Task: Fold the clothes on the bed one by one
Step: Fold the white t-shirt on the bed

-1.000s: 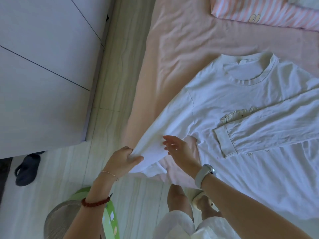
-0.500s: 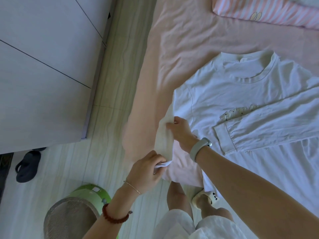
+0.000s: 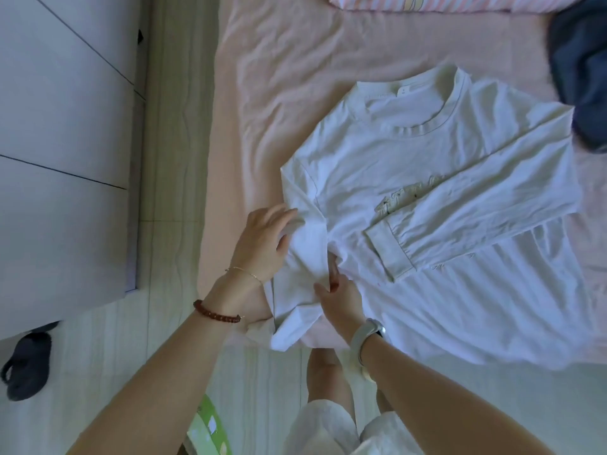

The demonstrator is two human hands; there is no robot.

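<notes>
Mid sleeve-fold on the white shirt [image 3: 427,257], spread flat on the bed [image 3: 262,93]. Left hand [image 3: 262,244] presses the bunched sleeve, fingers straight; right hand [image 3: 338,300] pinches it, I think. Next: lay that sleeve across the chest.

I can read no text from here: the small tag inside the collar of the white long-sleeved cotton shirt [image 3: 427,198], toward twelve o'clock, is too blurred.

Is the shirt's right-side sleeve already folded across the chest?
Yes, one sleeve of the white shirt lies folded across its chest, cuff toward the middle.
</notes>
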